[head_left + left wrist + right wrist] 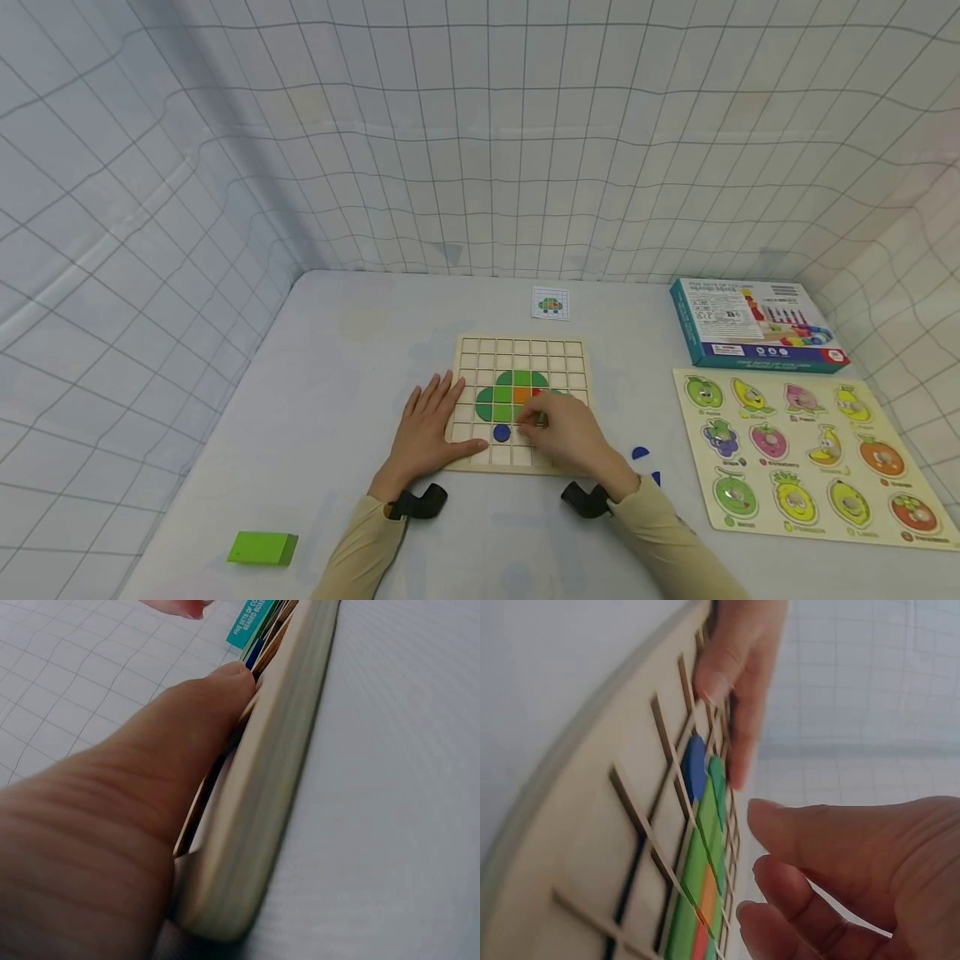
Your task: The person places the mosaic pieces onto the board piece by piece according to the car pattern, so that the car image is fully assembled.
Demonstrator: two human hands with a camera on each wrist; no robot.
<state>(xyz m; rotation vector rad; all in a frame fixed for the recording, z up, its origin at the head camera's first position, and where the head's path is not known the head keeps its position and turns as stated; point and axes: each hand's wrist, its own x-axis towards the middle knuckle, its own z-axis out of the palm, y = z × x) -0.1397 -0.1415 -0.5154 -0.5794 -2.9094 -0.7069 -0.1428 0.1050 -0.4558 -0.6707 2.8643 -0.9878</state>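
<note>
A wooden grid board point(480, 348) lies in front of me with green, orange and red pieces set in its middle squares. Just below the green square pieces point(502, 403) sits a blue round piece point(502, 432). My left hand point(427, 433) rests on the board's left edge with fingers spread; its thumb point(202, 705) lies along the frame. Over the right part of the pattern hovers my right hand point(566, 429), partly covering pieces below it. In the right wrist view its thumb point(802, 829) and bent fingers are apart, with nothing seen between them.
A blue half-round piece point(640, 452) and a blue corner piece point(656, 478) lie beside my right wrist. Behind the board is a pattern card point(551, 303). To the right are a game box point(757, 325) and a fruit puzzle board point(810, 458); a green block point(262, 548) lies front left.
</note>
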